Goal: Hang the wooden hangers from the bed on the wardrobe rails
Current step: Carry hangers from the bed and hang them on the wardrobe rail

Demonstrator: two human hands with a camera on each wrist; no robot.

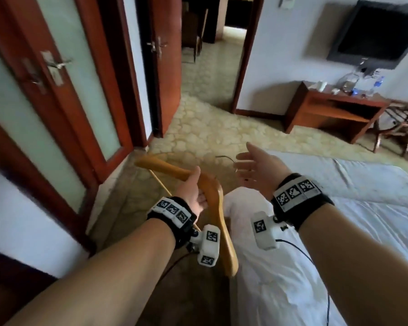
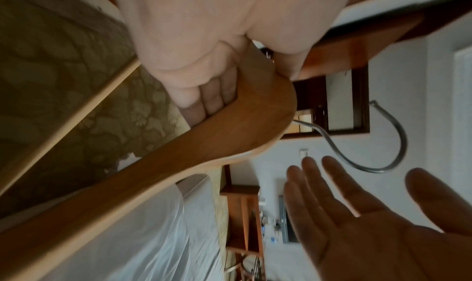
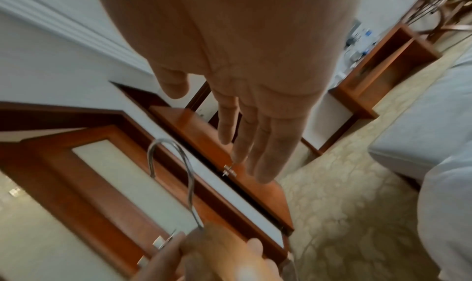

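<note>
Just one wooden hanger [image 1: 212,196], left hand [image 1: 193,194] gripping.

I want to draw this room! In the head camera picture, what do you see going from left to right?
Glass-panelled door → wooden hanger in the left hand → open right hand → wooden desk → television.

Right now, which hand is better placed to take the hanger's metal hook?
Right. The right hand is open and empty, fingers beside the metal hook, probably a short reach. The left hand already grips the wooden hanger at its middle.
</note>
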